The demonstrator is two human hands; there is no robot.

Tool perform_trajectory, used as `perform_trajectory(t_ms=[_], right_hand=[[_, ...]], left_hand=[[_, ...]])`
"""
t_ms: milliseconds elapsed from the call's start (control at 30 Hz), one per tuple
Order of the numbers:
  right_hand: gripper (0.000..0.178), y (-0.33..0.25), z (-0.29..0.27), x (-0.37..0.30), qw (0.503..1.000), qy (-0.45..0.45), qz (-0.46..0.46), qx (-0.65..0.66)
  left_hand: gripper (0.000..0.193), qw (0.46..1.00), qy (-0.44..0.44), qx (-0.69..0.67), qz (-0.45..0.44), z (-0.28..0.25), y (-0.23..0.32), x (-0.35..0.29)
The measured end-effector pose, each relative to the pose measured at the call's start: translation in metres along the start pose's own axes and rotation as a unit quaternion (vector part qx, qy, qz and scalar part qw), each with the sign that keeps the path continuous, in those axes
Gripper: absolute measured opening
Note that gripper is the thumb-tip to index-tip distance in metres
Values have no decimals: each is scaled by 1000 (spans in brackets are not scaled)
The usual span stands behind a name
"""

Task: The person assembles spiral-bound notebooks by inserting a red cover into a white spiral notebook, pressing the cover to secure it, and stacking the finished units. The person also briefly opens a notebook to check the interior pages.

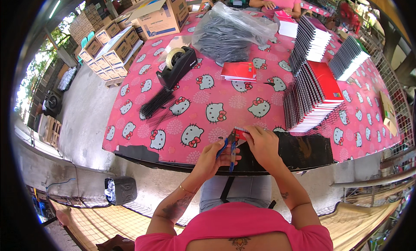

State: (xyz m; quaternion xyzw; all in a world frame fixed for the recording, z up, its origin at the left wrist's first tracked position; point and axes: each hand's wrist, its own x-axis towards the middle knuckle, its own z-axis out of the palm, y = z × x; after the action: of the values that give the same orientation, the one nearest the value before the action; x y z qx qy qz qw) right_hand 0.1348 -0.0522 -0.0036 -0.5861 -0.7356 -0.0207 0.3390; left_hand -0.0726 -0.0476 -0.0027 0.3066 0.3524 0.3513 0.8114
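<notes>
Pliers point(228, 148) with blue handles sat clamped in the left hand's point(214, 155) grip at six o'clock on the worktop point(242, 101), crimping, I judged, the red notebook's point(239, 134) coil, which the right hand point(262, 145) pinched, needing steadiness.

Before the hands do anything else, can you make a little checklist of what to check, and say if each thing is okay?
1. Left hand has a grip on the blue-handled pliers: ok.
2. Right hand holds the small red notebook at the table edge: ok.
3. Pliers tip meets the notebook's edge: cannot tell, too small to see.
4. Notebook stacks on the right stand without toppling: ok, though they lean.
5. Tape dispenser and black spiral coils lie apart from the hands: ok.
6. Pink table cover under the hands lies flat: ok.
</notes>
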Motion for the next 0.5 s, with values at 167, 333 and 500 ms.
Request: perform_trajectory(t_ms=[167, 333, 500], right_hand=[[18, 0, 0, -2, 1000, 9, -4, -1], [19, 0, -11, 0, 1000, 1, -16, -21], [23, 19, -36, -8, 997, -37, 3, -69]], left_hand=[[35, 975, 63, 210, 43, 6, -2, 1], [32, 717, 102, 603, 334, -16, 5, 8], [36, 522, 133, 745, 393, -57, 11, 17]])
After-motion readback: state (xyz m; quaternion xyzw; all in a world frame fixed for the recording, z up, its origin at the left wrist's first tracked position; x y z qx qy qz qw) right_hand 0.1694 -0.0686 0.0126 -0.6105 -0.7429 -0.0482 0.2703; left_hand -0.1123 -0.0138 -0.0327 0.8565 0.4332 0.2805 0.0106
